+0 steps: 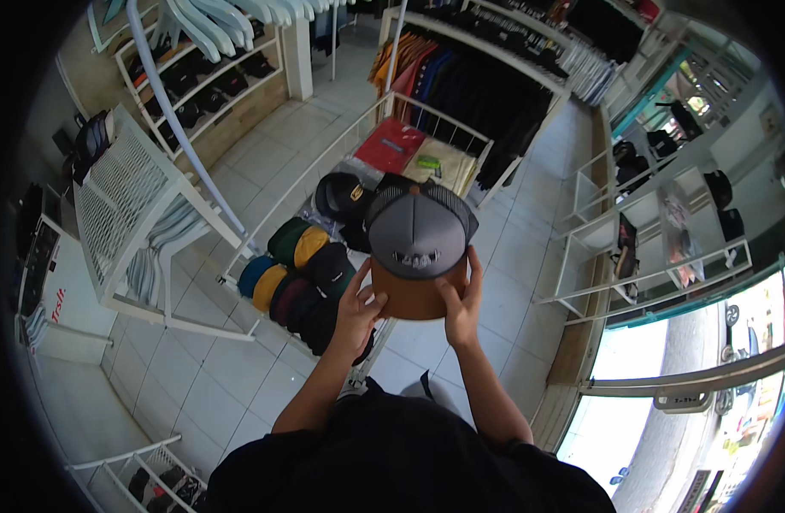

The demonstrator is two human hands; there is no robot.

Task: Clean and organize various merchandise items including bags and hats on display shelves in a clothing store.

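Both of my hands hold up a grey trucker cap (418, 231) with black mesh sides and a brown brim (410, 298). My left hand (357, 314) pinches the brim's left side, thumb on top. On the opposite side my right hand (461, 308) grips it the same way. An embroidered emblem sits on the cap's front panel. Below and left of the cap, several caps lie in rows on a white metal display table, among them a blue and yellow one (261, 282) and a green and yellow one (299, 242). A black cap (341, 195) with a gold emblem lies behind them.
Folded red (390, 146) and cream (440, 160) garments lie at the table's far end, inside its white rail (440, 118). Behind stands a clothes rack (456, 90). A white mesh stand (126, 192) with hangers is at left; wall shelves (649, 269) line the right.
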